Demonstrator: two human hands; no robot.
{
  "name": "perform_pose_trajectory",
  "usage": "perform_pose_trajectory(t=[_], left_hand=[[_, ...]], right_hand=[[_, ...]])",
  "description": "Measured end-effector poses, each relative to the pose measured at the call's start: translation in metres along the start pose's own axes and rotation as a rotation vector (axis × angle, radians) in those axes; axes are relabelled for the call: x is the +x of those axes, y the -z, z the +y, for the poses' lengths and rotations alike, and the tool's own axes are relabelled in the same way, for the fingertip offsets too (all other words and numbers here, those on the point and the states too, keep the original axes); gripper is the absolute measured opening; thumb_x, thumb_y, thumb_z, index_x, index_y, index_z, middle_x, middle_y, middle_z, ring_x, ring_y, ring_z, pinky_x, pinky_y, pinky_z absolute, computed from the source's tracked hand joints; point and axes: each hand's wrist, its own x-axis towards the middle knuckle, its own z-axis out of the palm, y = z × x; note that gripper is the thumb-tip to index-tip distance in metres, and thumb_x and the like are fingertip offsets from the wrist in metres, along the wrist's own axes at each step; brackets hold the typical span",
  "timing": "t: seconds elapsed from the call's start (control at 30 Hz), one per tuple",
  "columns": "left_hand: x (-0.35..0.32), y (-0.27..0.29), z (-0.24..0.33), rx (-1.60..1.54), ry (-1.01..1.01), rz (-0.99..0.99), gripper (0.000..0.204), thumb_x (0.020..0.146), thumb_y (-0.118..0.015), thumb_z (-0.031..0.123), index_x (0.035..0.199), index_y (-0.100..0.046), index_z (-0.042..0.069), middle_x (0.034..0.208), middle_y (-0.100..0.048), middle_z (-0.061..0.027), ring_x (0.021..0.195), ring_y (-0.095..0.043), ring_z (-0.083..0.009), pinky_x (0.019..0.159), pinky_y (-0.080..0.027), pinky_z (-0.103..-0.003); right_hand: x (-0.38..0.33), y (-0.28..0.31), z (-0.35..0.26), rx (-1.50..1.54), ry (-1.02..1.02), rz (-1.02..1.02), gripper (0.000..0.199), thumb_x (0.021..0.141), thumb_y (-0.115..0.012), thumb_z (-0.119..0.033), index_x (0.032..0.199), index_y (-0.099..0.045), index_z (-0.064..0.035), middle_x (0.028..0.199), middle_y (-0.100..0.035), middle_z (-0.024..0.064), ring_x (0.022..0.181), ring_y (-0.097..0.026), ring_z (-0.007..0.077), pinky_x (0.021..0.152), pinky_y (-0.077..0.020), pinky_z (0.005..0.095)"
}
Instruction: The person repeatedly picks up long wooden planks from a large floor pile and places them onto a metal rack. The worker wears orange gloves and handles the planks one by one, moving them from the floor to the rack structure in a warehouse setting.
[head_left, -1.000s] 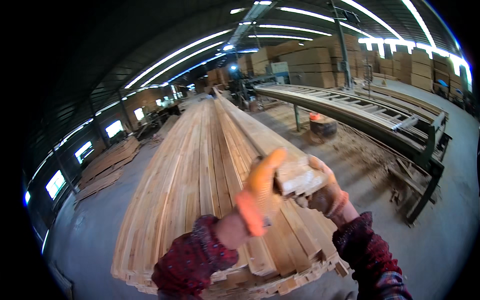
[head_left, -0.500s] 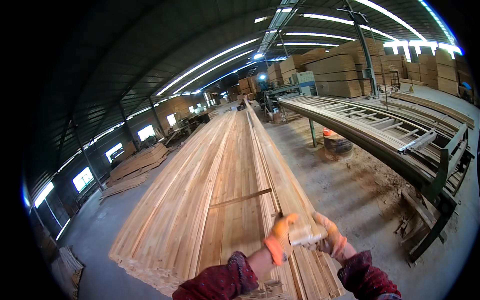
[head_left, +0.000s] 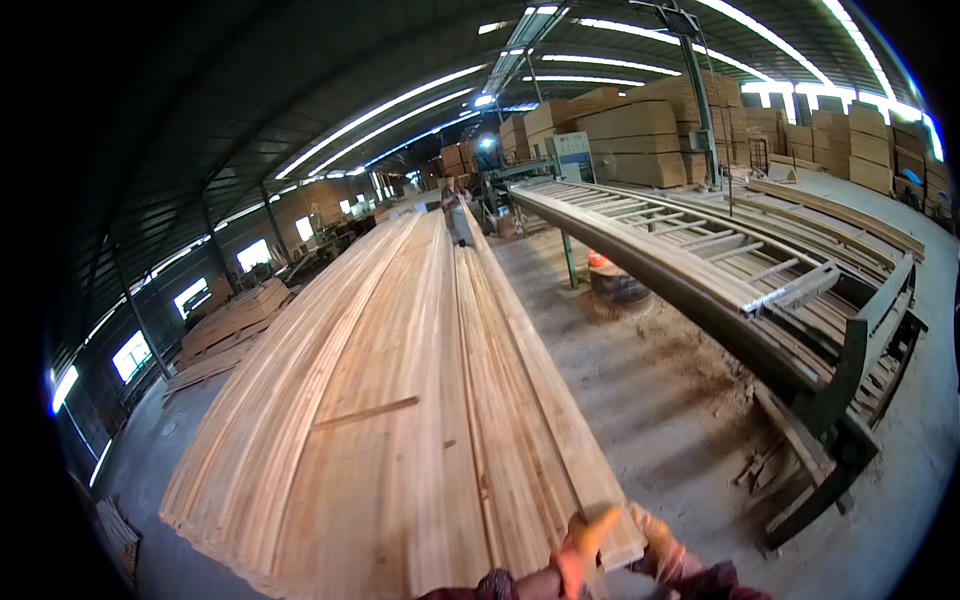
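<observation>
Long board [head_left: 545, 400], lying on the right edge of the lumber stack [head_left: 370, 400], is gripped at its near end by both gloved hands. A slip off that edge onto the sawdust floor [head_left: 660, 400] is judged possible, since only the end is held. The left hand [head_left: 580, 545] is clamped over the board end; the right hand [head_left: 660, 545] is closed beside it, its grip partly hidden. Farther off, a person [head_left: 458, 210] stands at the stack's far end.

We see pale raw wood boards [head_left: 400, 400], matt, rough-sawn grain; our gloves [head_left: 585, 545] orange rubbery coating; floor [head_left: 650, 400] dusty concrete; rack [head_left: 760, 290] dull metal.
</observation>
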Motion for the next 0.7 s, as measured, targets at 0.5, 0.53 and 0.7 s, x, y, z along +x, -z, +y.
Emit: perform_pose_trajectory(t=[0.5, 0.53, 0.7], left_hand=[[0.272, -0.170, 0.016, 0.543, -0.336, -0.469, 0.037, 0.106, -0.054, 0.031, 0.125, -0.064, 0.001, 0.119, -0.071, -0.0111, 0.111, -0.068, -0.0237, 0.098, -0.054, -0.039], [0.295, -0.166, 0.009, -0.050, -0.013, -0.397, 0.042, 0.107, -0.051, 0.033, 0.131, -0.063, 0.001, 0.125, -0.069, -0.0142, 0.118, -0.064, -0.0259, 0.103, -0.050, -0.039], [0.398, -0.163, 0.105, -0.101, 0.431, -0.367, 0.062, 0.107, -0.048, 0.040, 0.154, -0.036, 0.003, 0.145, -0.055, -0.0171, 0.123, -0.061, -0.0280, 0.102, -0.050, -0.042]], right_hand=[[0.075, 0.160, -0.284, 0.061, -0.047, 0.043, 0.069, 0.088, -0.073, -0.055, 0.137, -0.055, -0.0107, 0.125, -0.065, 0.0080, 0.109, -0.065, 0.0245, 0.092, -0.0552, 0.0414], [0.080, 0.142, -0.310, -0.006, 0.014, 0.055, 0.069, 0.090, -0.070, -0.058, 0.136, -0.055, -0.0092, 0.123, -0.066, 0.0099, 0.105, -0.066, 0.0240, 0.090, -0.0563, 0.0390], [0.118, 0.149, -0.432, -0.006, 0.070, 0.016, 0.068, 0.094, -0.062, -0.060, 0.130, -0.055, -0.0029, 0.122, -0.066, 0.0243, 0.099, -0.072, 0.0346, 0.081, -0.0616, 0.0430]])
